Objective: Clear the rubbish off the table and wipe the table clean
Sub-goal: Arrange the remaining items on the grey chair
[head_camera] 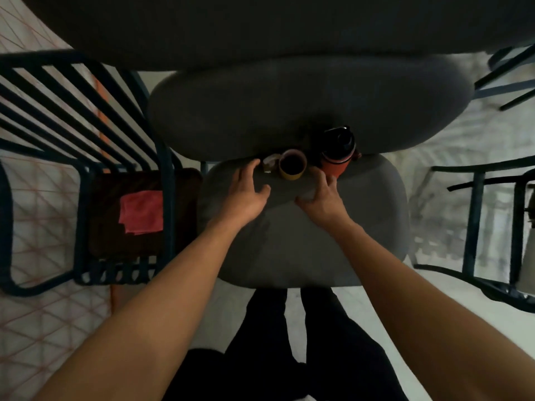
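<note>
A grey table (304,244) lies below me. On it stand a yellow cup (292,164) with a dark inside and an orange bottle (337,157) with a black lid. A small crumpled wrapper (269,162) lies just left of the cup. My left hand (246,192) hovers with fingers spread, its fingertips close to the wrapper, and holds nothing. My right hand (324,195) rests on the table with loose fingers, fingertips by the base of the bottle, gripping nothing.
A red cloth (142,211) lies on the dark seat of a metal chair (86,157) to the left of the table. Another dark metal chair frame (477,215) stands at the right. My legs in dark trousers (289,342) are at the table's near edge.
</note>
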The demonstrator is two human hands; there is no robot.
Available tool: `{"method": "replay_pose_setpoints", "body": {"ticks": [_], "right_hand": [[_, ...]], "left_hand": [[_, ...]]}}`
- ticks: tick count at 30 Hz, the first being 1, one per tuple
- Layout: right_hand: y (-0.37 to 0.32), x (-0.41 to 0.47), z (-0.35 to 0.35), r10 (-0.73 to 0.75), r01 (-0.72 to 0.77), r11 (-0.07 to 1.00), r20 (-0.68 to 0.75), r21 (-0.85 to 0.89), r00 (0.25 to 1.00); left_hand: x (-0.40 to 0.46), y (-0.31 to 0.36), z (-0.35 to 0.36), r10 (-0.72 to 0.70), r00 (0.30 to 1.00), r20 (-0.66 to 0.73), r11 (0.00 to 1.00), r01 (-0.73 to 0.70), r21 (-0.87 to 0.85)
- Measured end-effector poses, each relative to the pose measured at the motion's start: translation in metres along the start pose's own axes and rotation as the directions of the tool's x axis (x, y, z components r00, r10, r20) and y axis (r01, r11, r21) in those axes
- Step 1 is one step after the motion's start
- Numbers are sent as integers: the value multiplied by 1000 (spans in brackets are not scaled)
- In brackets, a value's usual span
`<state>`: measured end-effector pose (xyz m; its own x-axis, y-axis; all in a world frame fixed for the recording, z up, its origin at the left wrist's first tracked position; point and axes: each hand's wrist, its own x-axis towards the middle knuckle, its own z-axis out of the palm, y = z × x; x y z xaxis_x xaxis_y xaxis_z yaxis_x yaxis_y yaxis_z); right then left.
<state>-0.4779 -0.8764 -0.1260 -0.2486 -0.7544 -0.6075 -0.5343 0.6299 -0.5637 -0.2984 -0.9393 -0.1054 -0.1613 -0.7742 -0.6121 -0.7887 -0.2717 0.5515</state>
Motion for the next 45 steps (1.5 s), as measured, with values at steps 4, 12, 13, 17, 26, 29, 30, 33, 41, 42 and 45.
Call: {"method": "replay_pose_setpoints", "body": {"ticks": [4, 12, 13, 17, 26, 29, 30, 33, 41, 42, 45], "right_hand": [[2, 39, 10, -20, 22, 999, 32, -50, 999], [16, 91, 46, -10, 14, 1000, 130, -28, 991], [17, 94, 49, 3, 0, 1000, 134, -18, 991], [24, 107, 70, 27, -20, 998, 108, -64, 994], [34, 141, 102, -38, 8, 984, -165, -176, 986], [34, 147, 102, -39, -23, 969, -243, -246, 969], [34, 150, 102, -40, -29, 966, -260, -257, 965], [35, 156, 101, -50, -35, 957, -282, -287, 958], [42, 130, 104, -89, -8, 943, -275, -333, 957], [43, 119, 103, -95, 0, 937, -255, -348, 962], [41, 79, 95, -96, 19, 926, -186, -377, 978]], "left_hand": [[32, 1, 10, 0, 999, -35, 1000, 0, 14], [93, -18, 45, -24, 999, -36, 1000, 25, 11], [99, -18, 49, -21, 999, -41, 1000, 21, 18], [127, -29, 67, -16, 998, -59, 1000, 18, 22], [168, -57, 99, 0, 996, -92, 1000, 1, 14], [170, -62, 103, 15, 994, -109, 1000, -14, 14], [171, -65, 105, 11, 993, -117, 1000, -9, 18], [167, -68, 107, 31, 991, -133, 999, -33, -11], [115, -78, 93, 61, 988, -143, 991, -77, -111], [104, -79, 91, 39, 989, -143, 993, -55, -106], [66, -78, 77, -4, 987, -158, 997, -8, -71]]}}
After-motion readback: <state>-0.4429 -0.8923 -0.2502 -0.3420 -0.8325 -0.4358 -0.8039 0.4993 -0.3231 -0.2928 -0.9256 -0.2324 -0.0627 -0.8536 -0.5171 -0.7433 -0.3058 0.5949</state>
